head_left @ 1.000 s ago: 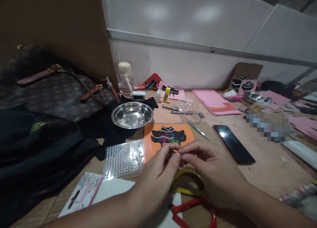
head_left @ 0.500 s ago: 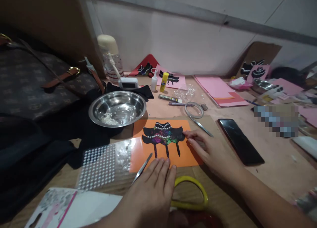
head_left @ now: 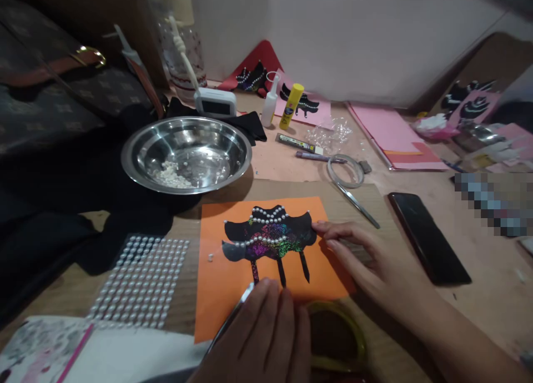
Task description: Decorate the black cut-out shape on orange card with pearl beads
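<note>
A black paper cutout (head_left: 266, 252) lies on an orange card (head_left: 212, 311), decorated with rows of white pearl beads and multicoloured glitter. My right hand (head_left: 381, 263) rests at the card's right side, fingers extended and fingertips at the cutout's right tip. Below the cutout, my left hand (head_left: 266, 333) lies flat with fingers stretched out over the card's lower edge. Metal tweezers (head_left: 229, 320) run beside it, partly covered by that hand. Left of the card is a sheet of pearl beads (head_left: 137, 283). A yellow loop handle (head_left: 361, 341) shows between my hands.
A steel bowl (head_left: 133, 166) with small white pieces stands behind the bead sheet. Farther back are a glue stick (head_left: 292, 106), a white squeeze bottle (head_left: 270, 108) and a tape roll (head_left: 331, 169). A black phone (head_left: 428, 238) lies right, near pink papers (head_left: 383, 130).
The view has tilted down and come closer, so the card and bowl look larger. My left hand appears lower in the picture; my right hand stays at the cutout's right tip.
</note>
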`<action>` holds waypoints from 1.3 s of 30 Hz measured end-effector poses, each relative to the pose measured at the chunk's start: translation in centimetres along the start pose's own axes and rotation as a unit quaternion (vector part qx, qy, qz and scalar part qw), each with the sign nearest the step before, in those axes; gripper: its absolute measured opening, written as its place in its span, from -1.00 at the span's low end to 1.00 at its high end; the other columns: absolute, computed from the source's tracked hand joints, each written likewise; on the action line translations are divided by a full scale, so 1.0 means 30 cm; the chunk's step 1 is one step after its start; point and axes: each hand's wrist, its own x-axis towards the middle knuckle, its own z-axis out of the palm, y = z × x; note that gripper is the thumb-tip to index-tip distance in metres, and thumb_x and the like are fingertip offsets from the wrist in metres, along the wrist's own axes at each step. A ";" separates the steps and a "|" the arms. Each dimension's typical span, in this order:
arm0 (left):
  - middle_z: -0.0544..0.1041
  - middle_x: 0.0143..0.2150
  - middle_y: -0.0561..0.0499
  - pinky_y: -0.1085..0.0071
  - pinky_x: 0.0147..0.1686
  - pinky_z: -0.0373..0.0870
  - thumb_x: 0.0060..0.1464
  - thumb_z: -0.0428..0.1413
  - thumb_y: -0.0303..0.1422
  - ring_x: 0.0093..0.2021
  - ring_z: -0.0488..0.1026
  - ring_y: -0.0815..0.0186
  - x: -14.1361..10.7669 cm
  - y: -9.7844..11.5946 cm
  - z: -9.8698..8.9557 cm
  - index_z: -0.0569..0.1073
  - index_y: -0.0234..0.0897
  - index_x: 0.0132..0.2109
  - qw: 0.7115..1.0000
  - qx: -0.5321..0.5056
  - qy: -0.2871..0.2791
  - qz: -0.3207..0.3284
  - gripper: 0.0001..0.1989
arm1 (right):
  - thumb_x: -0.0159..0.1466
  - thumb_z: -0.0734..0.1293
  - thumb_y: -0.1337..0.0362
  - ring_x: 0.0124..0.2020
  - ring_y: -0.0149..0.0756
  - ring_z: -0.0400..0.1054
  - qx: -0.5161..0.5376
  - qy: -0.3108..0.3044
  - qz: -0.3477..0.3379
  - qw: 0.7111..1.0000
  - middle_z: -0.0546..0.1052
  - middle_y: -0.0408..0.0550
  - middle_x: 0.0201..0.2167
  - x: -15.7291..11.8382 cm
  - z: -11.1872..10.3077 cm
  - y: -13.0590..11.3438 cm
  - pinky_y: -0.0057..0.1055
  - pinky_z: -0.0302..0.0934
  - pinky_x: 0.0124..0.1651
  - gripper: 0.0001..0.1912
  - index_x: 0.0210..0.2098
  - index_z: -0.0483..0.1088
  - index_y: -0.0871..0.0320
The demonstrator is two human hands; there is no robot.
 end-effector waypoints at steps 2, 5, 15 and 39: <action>0.48 0.19 -0.15 0.15 0.38 0.01 0.38 -0.09 -0.34 0.23 0.38 0.17 0.014 -0.013 0.005 0.36 -0.40 0.22 1.000 -0.008 0.002 -0.005 -0.62 | 0.43 0.26 0.20 0.07 -0.25 0.49 -0.006 0.005 -0.008 1.000 0.58 -0.17 0.05 -0.003 0.002 0.004 -0.27 0.42 0.07 -0.88 -0.06 0.40 -0.07; 0.50 0.17 -0.16 0.14 0.36 0.04 0.37 -0.11 -0.37 0.22 0.39 0.17 0.019 -0.015 0.015 0.38 -0.40 0.18 1.000 -0.013 0.002 -0.004 -0.64 | 0.43 0.26 0.29 0.05 -0.28 0.49 -0.025 0.043 -0.056 0.997 0.59 -0.09 0.04 -0.007 0.008 -0.007 -0.30 0.39 0.09 -0.88 -0.06 0.39 0.00; 0.57 0.06 -0.15 0.10 0.36 0.01 0.37 -0.13 -0.39 0.16 0.44 0.16 0.018 0.000 0.020 0.40 -0.41 0.10 0.999 -0.027 0.011 -0.017 -0.69 | 0.40 0.21 0.50 0.10 -0.25 0.39 -0.034 -0.047 -0.255 0.965 0.56 0.09 0.00 0.025 0.078 -0.030 -0.29 0.31 0.16 -0.82 -0.07 0.35 0.19; 0.62 -0.01 -0.16 0.13 0.22 0.06 0.33 -0.18 -0.50 -0.01 0.55 0.16 0.052 -0.009 0.008 0.40 -0.42 -0.03 0.999 -0.015 0.027 -0.018 -0.72 | 0.39 0.24 0.45 -0.04 -0.25 0.45 -0.005 0.004 -0.199 0.980 0.57 0.01 -0.09 0.041 0.074 -0.053 -0.28 0.38 0.04 -0.85 -0.13 0.36 0.09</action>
